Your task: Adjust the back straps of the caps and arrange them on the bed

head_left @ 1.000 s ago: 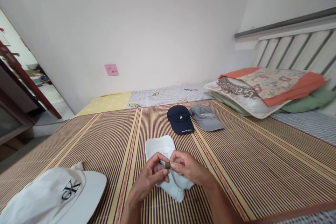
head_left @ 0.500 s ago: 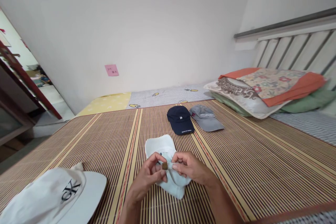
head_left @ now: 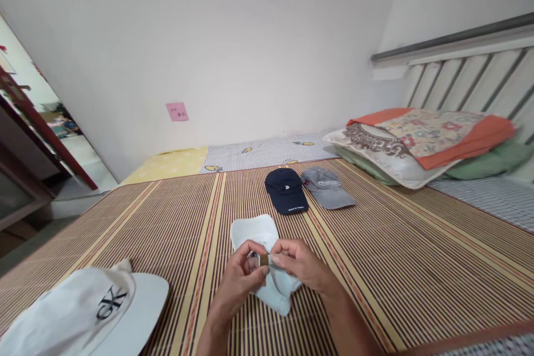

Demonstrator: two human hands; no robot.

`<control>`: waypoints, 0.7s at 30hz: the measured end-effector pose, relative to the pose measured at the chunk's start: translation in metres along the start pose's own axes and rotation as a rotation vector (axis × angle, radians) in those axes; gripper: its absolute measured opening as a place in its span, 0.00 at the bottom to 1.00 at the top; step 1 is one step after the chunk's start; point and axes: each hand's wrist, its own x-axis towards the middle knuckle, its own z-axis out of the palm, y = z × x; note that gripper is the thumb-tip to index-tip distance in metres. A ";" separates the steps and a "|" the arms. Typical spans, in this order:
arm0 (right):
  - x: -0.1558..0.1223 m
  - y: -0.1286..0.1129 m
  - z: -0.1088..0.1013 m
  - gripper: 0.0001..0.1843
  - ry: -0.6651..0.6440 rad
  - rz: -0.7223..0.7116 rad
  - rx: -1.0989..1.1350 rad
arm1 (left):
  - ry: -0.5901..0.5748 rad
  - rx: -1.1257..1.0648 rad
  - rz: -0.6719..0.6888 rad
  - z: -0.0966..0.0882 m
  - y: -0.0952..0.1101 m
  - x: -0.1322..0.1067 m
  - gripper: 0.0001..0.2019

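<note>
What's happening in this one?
A person is working with both hands at a pale cap lying on a striped mat. The left hand and right hand pinch its strap around a small brownish piece. A navy cap and a gray cap lie side by side beyond; a white cap with black letters lies to the left.

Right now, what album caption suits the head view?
Left fingers and right fingers hold the buckled strap of a pale baseball cap over a striped mat.
</note>
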 end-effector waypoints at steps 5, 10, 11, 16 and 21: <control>-0.002 -0.003 0.001 0.12 -0.011 0.010 -0.006 | 0.035 0.001 0.008 0.005 -0.001 0.001 0.16; -0.001 -0.007 0.004 0.12 0.014 0.001 -0.047 | 0.042 -0.005 0.008 0.009 0.001 0.002 0.17; -0.001 -0.007 0.004 0.13 0.013 0.012 -0.043 | 0.047 -0.002 0.006 0.010 0.002 0.002 0.17; -0.002 -0.008 0.001 0.13 0.003 0.028 0.003 | 0.077 -0.009 0.016 0.008 0.006 0.002 0.18; -0.002 -0.008 0.001 0.14 0.003 0.003 -0.004 | 0.078 0.023 0.019 0.008 0.006 0.002 0.18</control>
